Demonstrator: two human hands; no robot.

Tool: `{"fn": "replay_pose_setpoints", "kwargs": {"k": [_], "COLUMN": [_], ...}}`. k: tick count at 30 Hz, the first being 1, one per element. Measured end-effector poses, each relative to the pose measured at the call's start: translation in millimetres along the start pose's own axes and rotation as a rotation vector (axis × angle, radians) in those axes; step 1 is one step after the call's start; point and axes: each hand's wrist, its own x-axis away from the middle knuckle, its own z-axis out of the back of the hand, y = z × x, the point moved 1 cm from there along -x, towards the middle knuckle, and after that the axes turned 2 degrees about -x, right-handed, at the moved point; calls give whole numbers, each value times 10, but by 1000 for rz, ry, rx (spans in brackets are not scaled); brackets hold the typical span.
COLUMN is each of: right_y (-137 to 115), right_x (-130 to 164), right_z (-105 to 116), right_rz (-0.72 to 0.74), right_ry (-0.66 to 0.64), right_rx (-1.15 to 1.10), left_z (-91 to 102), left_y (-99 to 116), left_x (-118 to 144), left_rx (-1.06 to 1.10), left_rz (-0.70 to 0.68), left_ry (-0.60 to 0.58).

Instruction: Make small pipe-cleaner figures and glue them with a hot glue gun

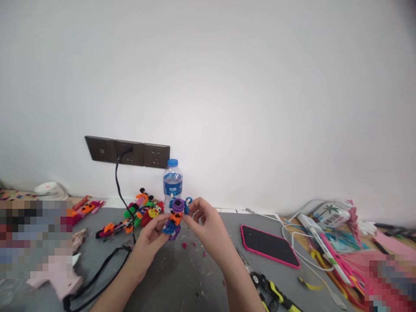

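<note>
Far left there's a white roll point(48, 190) near the wall, and lower down a pale pink tool point(65, 284) that's partly pixelated, so can't say much about it. Next up is a dark socket panel point(99, 149) on the wall with a black cord point(118, 186) plugged in and hanging down past a jumble of colorful fuzzy figures point(147, 210) on the grey mat point(182, 281). Then the left hand point(152, 237), fingertips pinching the lower left side of a purple, orange and blue fuzzy figure point(176, 216). That one's held up over the mat, right in front of a water bottle point(173, 177) with a blue cap. The right hand point(204, 216) has thumb and fingers pinched on its other side, by a blue bit sticking out. Further right, yellow-and-black pliers point(276, 297) lie near that forearm, then a phone point(269, 247) in a pink case, screen up, and a packet with a palm tree point(331, 214) by the wall
</note>
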Motion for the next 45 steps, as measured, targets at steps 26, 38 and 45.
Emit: {"fn": "replay_pose_setpoints", "kwargs": {"k": [26, 38, 45], "right_y": [-120, -129, -142], "right_x": [100, 112, 105], "right_z": [107, 116, 119], "right_rz": [124, 118, 120], "right_ry": [-156, -156, -157], "right_rx": [108, 163, 173], "left_z": [24, 22, 25], "left_y": [-59, -59, -48], "left_x": [-25, -27, -28], "left_rx": [191, 198, 197], "left_rz": [72, 67, 73], "left_ry": [59, 67, 46]}}
